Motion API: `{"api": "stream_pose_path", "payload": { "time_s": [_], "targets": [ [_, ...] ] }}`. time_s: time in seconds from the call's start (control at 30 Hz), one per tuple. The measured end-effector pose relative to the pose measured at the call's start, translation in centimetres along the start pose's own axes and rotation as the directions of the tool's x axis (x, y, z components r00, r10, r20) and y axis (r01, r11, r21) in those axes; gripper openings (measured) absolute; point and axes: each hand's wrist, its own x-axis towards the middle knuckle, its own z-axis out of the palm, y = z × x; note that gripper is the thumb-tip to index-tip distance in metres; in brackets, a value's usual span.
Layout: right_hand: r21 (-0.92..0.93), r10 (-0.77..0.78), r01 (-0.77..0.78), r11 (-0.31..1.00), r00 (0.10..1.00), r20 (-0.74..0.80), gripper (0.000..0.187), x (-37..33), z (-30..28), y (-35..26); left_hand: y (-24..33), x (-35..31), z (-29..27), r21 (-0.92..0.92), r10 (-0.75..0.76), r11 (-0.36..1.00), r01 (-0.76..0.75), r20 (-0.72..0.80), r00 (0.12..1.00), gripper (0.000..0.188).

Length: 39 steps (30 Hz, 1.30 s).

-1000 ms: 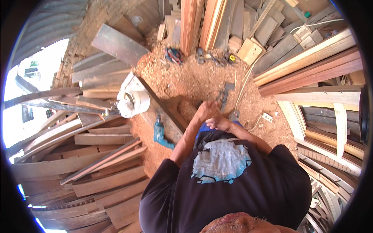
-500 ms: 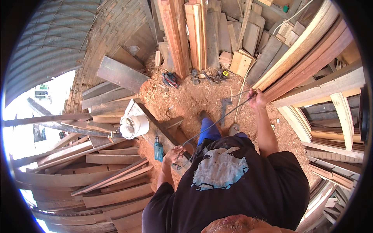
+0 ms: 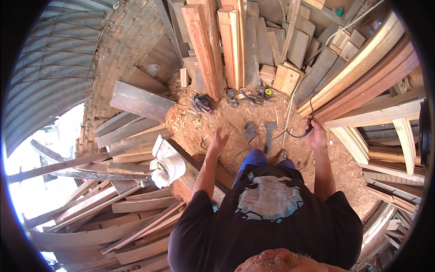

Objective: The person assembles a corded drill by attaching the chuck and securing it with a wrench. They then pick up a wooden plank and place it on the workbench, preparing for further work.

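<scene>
A dark cable (image 3: 297, 136) is gripped in my right hand (image 3: 317, 136), its fingers closed around it. One length of the cable rises past the timber edge, and another curves left from the hand above the sawdust. My left hand (image 3: 219, 141) is raised over the sawdust floor, slightly blurred, with its fingers stretched out and nothing visible in them. Below it, a long dark board (image 3: 192, 164) slants beside my left forearm. A white bucket (image 3: 174, 167) stands on the wood left of that forearm. The cordless drill is out of sight.
Ahead on the sawdust lie a red-and-black tool (image 3: 202, 104), a yellow tape measure (image 3: 268, 91) and other small tools. A metal square (image 3: 270, 136) lies near my feet. Upright planks (image 3: 230, 50) stand ahead, long timbers (image 3: 362, 68) lean right, and stacked boards (image 3: 145, 220) fill the left.
My left hand has let go of the cable and moved forward and right. The cable, taut between both hands before, now hangs slack from my right hand, which has moved slightly back and right.
</scene>
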Motion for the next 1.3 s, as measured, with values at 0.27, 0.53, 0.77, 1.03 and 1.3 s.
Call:
{"api": "stream_pose_path", "payload": {
  "time_s": [0.27, 0.53, 0.77, 1.03, 1.3],
  "targets": [
    [-0.386, -0.035, -0.076, 0.919, 0.961, -0.273, 0.022, 0.5, -0.7, 7.0, 19.7, 25.3, -22.3, 0.076, 0.075, 0.996, -0.046, -0.438, 0.896, 0.098],
    [-0.429, 0.008, -0.189, 0.883, 0.921, -0.389, 0.024, -3.5, -5.6, 12.5, 27.9, 42.4, -35.3, 0.573, 0.373, 0.811, -0.119, -0.349, 0.860, 0.106],
    [-0.250, 0.079, -0.201, 0.947, 0.902, -0.425, 0.020, -4.2, -4.3, 15.2, 29.5, 50.7, -37.2, 0.662, 0.218, 0.744, -0.089, -0.114, 0.969, 0.097],
    [-0.780, -0.320, -0.085, 0.620, 0.880, -0.351, 0.040, 0.8, -8.2, 17.8, 26.5, 48.4, -34.1, 0.753, 0.340, 0.657, -0.037, -0.252, 0.906, 0.070],
    [-0.648, -0.089, -0.034, 0.761, 0.984, -0.156, 0.033, 6.3, 11.1, 8.2, 25.7, 36.3, -32.4, 0.780, 0.625, 0.594, -0.198, -0.291, 0.725, 0.054]
  ]
}}
